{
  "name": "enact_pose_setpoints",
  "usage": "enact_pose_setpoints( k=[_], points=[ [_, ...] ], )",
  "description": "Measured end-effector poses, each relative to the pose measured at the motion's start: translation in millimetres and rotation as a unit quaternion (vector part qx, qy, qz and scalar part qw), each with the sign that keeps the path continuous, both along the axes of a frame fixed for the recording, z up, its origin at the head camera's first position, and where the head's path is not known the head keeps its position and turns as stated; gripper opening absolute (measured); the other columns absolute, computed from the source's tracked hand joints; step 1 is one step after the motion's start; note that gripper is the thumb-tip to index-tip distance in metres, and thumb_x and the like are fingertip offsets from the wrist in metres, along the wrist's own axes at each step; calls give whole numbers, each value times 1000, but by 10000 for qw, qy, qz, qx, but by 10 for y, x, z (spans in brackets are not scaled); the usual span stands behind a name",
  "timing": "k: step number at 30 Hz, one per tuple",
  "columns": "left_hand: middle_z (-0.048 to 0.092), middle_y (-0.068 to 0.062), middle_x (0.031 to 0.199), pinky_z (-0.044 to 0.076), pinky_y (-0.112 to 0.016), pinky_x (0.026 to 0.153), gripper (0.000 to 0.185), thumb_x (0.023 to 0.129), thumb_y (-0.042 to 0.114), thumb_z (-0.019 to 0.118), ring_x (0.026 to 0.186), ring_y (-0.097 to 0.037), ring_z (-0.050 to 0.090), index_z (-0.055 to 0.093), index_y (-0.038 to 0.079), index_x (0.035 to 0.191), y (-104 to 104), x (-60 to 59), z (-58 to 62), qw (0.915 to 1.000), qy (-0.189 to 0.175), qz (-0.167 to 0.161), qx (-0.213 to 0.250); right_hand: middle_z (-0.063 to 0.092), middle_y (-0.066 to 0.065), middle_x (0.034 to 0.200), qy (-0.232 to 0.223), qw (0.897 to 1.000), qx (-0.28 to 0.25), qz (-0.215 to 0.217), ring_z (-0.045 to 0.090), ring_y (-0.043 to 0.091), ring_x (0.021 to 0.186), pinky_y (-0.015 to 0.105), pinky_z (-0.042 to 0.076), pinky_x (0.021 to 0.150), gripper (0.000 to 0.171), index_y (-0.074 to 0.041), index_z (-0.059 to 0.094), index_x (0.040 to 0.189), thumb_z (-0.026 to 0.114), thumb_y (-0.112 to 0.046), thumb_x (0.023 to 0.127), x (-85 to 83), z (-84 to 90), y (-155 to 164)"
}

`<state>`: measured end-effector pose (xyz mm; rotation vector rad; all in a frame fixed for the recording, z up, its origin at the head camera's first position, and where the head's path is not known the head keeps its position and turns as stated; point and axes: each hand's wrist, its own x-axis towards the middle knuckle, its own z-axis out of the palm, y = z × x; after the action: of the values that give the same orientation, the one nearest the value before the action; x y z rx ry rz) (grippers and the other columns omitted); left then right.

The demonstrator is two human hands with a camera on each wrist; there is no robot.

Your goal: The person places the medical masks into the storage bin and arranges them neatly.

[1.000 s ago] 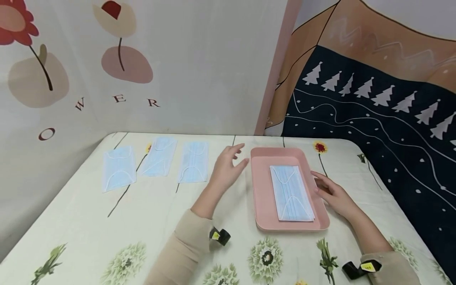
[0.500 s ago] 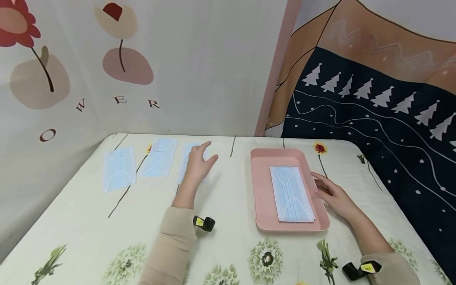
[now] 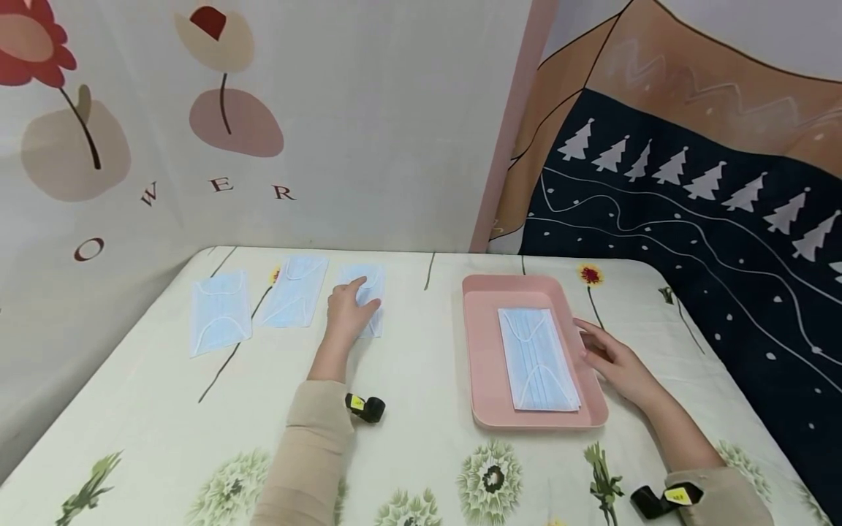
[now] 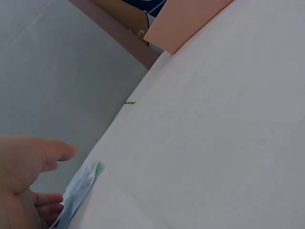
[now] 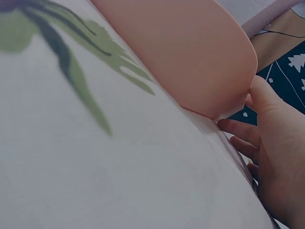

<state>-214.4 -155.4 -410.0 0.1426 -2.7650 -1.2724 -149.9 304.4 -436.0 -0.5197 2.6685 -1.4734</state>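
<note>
Three light blue face masks lie in a row at the table's far left: one (image 3: 219,310), a second (image 3: 294,290), and a third (image 3: 370,281). My left hand (image 3: 351,305) lies on that third mask with fingers spread; in the left wrist view the left hand (image 4: 26,176) sits at the mask's edge (image 4: 81,188). A pink tray (image 3: 483,351) holds another blue mask (image 3: 538,358). My right hand (image 3: 607,356) rests against the tray's right rim with relaxed fingers. In the right wrist view, the right hand (image 5: 274,157) touches the tray's side (image 5: 190,52).
The table (image 3: 164,424) carries a cream cloth printed with flowers. A flower-patterned wall panel (image 3: 263,124) stands behind it. A dark cloth with white trees (image 3: 691,212) hangs at the right. Small black wrist cameras sit on both sleeves.
My left hand has swung from beside the tray leftward and settled onto the rightmost loose mask. The right hand and the tray have stayed put.
</note>
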Motion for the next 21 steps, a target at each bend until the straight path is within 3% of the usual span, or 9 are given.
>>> enact_pose_setpoints(
  k=[6,12,21],
  points=[
    [36,-31,136,27,-59,99,57,90,19,65,123,-46,31,45,3,141,-24,-42,-81,9987,42,63,-507,52,23,130,-32,10000,-6,-4,46,-5,111,9,38,88,56,-13,30,151,52,-17,100,4,2,-1],
    [35,-25,137,23,-56,97,57,92,27,63,124,-42,28,46,5,141,-48,-59,-157,9917,-162,98,-1275,52,23,129,15,10000,-45,15,47,-6,110,9,38,88,55,-11,31,150,52,-16,100,-3,-4,-11],
    [28,-27,141,20,-56,99,56,92,32,62,129,-43,21,48,6,140,-53,-68,-160,9880,-353,168,-1495,52,22,130,27,10000,23,-5,47,-4,111,9,37,88,55,-12,31,150,53,-17,100,-11,-3,1]
  ],
)
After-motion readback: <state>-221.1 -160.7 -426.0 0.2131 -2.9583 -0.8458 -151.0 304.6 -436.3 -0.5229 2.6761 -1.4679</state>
